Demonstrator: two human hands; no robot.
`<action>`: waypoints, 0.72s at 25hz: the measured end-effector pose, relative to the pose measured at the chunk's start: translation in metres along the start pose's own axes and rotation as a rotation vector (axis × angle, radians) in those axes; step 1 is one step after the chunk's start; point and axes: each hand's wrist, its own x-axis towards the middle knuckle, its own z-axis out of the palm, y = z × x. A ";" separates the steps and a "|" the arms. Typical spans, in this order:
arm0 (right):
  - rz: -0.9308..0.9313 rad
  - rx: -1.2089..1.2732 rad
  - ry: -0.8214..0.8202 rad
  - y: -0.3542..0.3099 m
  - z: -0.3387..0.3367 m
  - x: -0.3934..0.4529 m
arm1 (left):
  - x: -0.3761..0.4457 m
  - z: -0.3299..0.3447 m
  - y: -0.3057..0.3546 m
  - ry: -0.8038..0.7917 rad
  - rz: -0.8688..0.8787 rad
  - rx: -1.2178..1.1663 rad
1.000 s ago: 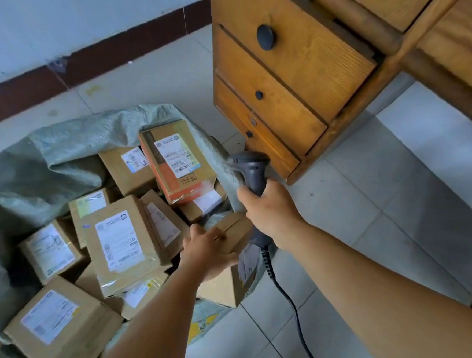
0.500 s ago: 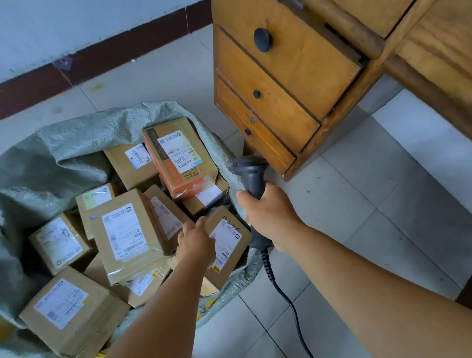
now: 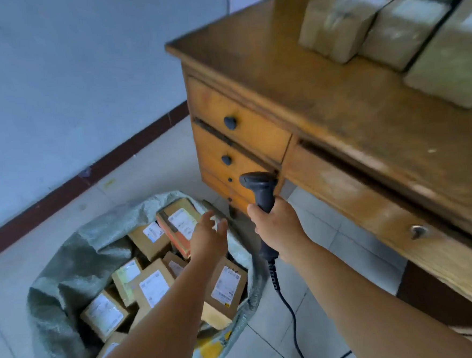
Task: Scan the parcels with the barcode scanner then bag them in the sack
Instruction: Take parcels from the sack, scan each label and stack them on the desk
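A grey woven sack lies open on the floor at lower left, filled with several brown cardboard parcels bearing white labels. One parcel lies at the sack's right edge, label up. My left hand hovers above the sack with fingers spread and holds nothing. My right hand grips the handle of a dark barcode scanner, head pointing left, its cable trailing down to the floor. More parcels stand blurred on the wooden desk at upper right.
The wooden desk with drawers and dark knobs fills the right side, close beside the sack. A pale wall with a dark red skirting runs along the left. The floor is light tile. The scanner cable crosses the floor between sack and desk.
My left hand let go of the parcel at the sack's right edge and rose open above it. The view tilted up, bringing the desk top and its parcels into sight.
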 end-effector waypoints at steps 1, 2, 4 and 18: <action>-0.009 0.010 0.033 -0.017 -0.015 -0.011 | -0.011 -0.009 0.024 -0.018 0.042 -0.003; -0.019 0.022 0.067 -0.034 -0.031 -0.023 | -0.022 -0.018 0.049 -0.039 0.089 -0.014; -0.031 0.031 0.147 -0.063 -0.067 -0.048 | -0.045 -0.029 0.097 -0.078 0.179 -0.041; -0.036 0.254 0.568 -0.120 -0.349 -0.168 | -0.202 0.085 0.366 -0.310 0.588 -0.022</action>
